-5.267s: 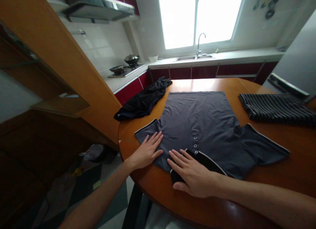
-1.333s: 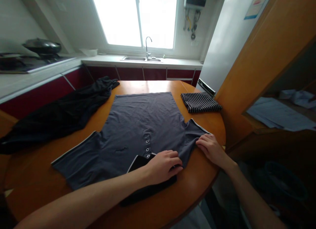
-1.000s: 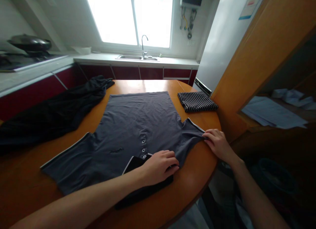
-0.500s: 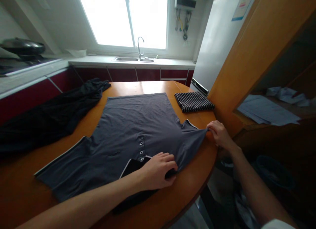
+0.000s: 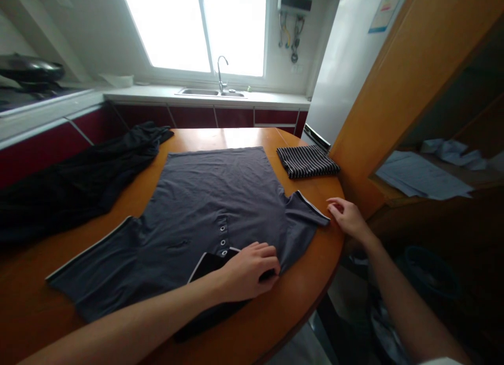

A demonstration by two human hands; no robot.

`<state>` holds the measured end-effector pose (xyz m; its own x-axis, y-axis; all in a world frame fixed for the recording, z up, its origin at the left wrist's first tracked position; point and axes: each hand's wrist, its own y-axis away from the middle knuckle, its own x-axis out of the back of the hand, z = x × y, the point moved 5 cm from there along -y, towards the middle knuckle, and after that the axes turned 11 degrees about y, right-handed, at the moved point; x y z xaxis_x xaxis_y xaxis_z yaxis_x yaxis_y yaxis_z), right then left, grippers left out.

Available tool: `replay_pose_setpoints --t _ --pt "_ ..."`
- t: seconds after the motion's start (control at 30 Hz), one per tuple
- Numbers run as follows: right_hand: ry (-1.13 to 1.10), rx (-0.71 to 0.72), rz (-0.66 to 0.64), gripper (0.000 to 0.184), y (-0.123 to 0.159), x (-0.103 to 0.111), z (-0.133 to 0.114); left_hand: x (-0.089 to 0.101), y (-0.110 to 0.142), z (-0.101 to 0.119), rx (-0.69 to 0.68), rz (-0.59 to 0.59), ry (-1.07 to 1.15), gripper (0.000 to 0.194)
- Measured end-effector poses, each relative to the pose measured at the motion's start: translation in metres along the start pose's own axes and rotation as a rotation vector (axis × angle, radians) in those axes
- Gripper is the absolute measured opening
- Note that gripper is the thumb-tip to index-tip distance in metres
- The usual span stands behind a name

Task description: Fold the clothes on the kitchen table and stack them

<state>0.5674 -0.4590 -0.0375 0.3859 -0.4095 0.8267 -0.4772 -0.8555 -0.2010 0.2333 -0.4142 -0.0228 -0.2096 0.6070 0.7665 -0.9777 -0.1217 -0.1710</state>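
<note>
A grey polo shirt (image 5: 220, 191) with white-edged sleeves lies spread front side up, its dark collar toward me. My left hand (image 5: 254, 270) is closed on the shirt near the collar and shoulder, the fingers curled over the cloth. The buttoned placket (image 5: 222, 236) shows just beyond this hand. Beside the tip of the right-hand sleeve (image 5: 309, 210), my right hand (image 5: 348, 217) hovers with loosely bent fingers, thumb a little apart and no cloth between them.
The shirt rests on a rounded wooden table (image 5: 291, 296). A folded black-and-white striped cloth (image 5: 307, 162) lies at its far right, a dark garment (image 5: 90, 178) along its left. A wooden shelf unit with papers (image 5: 421, 173) borders the right side.
My right hand has let go of the sleeve, which has dropped flat with its white edge showing. The left hand stays at the collar.
</note>
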Motion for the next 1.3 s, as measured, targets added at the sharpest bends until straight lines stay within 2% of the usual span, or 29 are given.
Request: replay_pose_setpoints --t 0.1,0.27,0.4,0.47,0.57,0.67,0.77,0.83,0.9,0.97,1.03,1.1,1.2,1.3 --pt "0.183 -0.059 -0.025 0.034 -0.007 -0.012 -0.016 0.0 0.0 0.0 -0.001 -0.008 0.0 0.008" --pt "0.322 -0.009 -0.201 0.006 -0.029 -0.029 -0.037 0.0 0.0 0.0 -0.006 -0.008 -0.008 0.006" --pt "0.364 -0.076 -0.115 0.007 -0.051 -0.023 -0.035 -0.001 0.001 -0.001 -0.006 -0.006 -0.024 0.004" --pt "0.38 -0.076 -0.125 0.006 -0.057 -0.025 -0.034 -0.001 0.002 0.0 -0.015 -0.005 -0.03 0.003" --pt "0.462 -0.086 -0.162 0.007 -0.056 -0.028 -0.033 0.0 0.002 0.002 -0.037 0.0 -0.03 0.002" --pt "0.613 -0.09 -0.046 0.017 -0.048 -0.02 -0.04 0.001 0.002 0.004 -0.061 0.0 -0.037 0.005" --pt "0.601 0.037 0.157 0.029 -0.023 -0.012 -0.069 0.001 0.002 0.004 -0.074 0.0 -0.052 0.009" --pt "0.462 0.207 0.186 0.035 0.004 -0.019 -0.097 0.0 0.002 0.004 -0.072 -0.002 -0.052 0.01" --pt "0.357 0.402 0.081 0.042 0.033 -0.037 -0.123 -0.001 0.002 0.003 -0.066 -0.005 -0.048 0.011" --pt "0.37 0.532 -0.082 0.052 0.058 -0.058 -0.136 0.0 0.002 0.003 -0.064 0.0 -0.046 0.012" --pt "0.441 0.542 -0.204 0.061 0.068 -0.072 -0.13 0.0 0.002 0.004 -0.068 0.008 -0.044 0.013" --pt "0.516 0.451 -0.246 0.066 0.066 -0.074 -0.11 0.001 0.003 0.005 -0.078 0.01 -0.045 0.014" --pt "0.608 0.305 -0.219 0.069 0.055 -0.064 -0.076 0.0 0.002 0.006 -0.088 0.008 -0.049 0.014" --pt "0.672 0.223 -0.137 0.066 0.049 -0.053 -0.065 -0.001 0.002 0.005 -0.097 0.008 -0.065 0.013"
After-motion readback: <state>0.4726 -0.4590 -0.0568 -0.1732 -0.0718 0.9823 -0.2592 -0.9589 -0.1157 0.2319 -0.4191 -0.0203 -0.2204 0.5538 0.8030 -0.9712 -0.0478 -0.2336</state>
